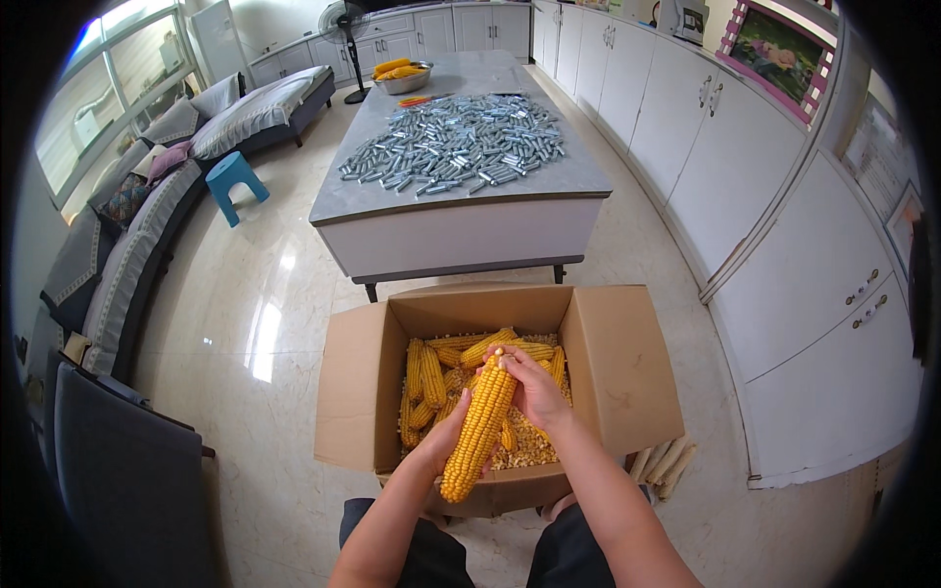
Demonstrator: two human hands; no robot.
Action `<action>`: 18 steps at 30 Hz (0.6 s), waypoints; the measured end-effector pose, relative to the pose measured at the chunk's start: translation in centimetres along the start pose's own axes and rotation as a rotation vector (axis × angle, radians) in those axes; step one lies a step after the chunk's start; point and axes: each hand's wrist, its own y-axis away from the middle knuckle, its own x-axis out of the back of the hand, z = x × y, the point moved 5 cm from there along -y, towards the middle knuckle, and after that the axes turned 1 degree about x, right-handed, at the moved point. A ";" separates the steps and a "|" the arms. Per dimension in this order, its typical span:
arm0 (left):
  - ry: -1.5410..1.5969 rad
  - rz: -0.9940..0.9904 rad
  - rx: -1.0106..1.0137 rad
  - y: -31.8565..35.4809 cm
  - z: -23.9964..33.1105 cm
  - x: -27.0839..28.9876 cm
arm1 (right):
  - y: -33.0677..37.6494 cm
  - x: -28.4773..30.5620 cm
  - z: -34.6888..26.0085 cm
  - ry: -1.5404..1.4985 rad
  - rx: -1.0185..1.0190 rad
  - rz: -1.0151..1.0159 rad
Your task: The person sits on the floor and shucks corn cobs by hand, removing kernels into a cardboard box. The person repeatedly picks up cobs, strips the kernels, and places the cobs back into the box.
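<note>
left palm behind corn cob [478, 423], box [627, 363] bottom unseen

- My left forearm enters from the lower edge and angles up and to the right, bare to the elbow.
- My left hand [438, 438] sits low and cups the load from the left side, palm turned inward, fingers wrapped behind it and mostly hidden.
- My right forearm enters from the lower right and angles up and to the left, crossing above my left wrist level.
- My right hand [532, 384] sits higher, fingers curled over the upper end, thumb pressed against its near face.
- Both hands are closed in a firm grasp, near each other.
</note>
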 end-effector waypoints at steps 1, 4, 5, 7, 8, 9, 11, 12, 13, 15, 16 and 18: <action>-0.016 0.027 -0.005 0.0 0.0 0.0 | -0.2 0.5 0.4 0.019 0.011 0.015; -0.055 0.092 -0.027 -0.2 -0.2 0.4 | -0.7 1.1 1.1 0.101 0.029 0.048; -0.063 0.100 -0.038 -0.4 -0.3 0.6 | -0.7 1.1 1.1 0.144 0.026 0.052; -0.103 0.131 -0.062 -0.4 -0.1 0.7 | -0.7 1.1 1.1 0.263 0.038 0.064; -0.134 0.154 -0.076 -0.1 0.2 0.4 | -0.7 1.3 1.2 0.339 0.053 0.073; -0.166 0.177 -0.091 0.1 0.4 0.3 | -0.6 1.3 1.4 0.414 0.069 0.080; -0.173 0.191 -0.120 0.1 0.3 0.0 | -0.5 1.2 1.2 0.474 0.165 0.133; -0.177 0.200 -0.134 0.1 0.2 -0.1 | -0.5 1.1 1.2 0.502 0.212 0.158; -0.191 0.205 -0.147 0.0 0.0 -0.1 | -0.5 1.3 1.3 0.532 0.240 0.186; -0.218 0.214 -0.171 -0.2 -0.4 -0.1 | -0.7 1.6 1.3 0.596 0.294 0.242; -0.230 0.232 -0.168 -0.1 -0.5 -0.3 | -0.8 1.7 1.6 0.520 0.235 0.249; -0.247 0.247 -0.173 -0.2 -0.5 -0.2 | -0.6 1.8 1.9 0.368 0.119 0.263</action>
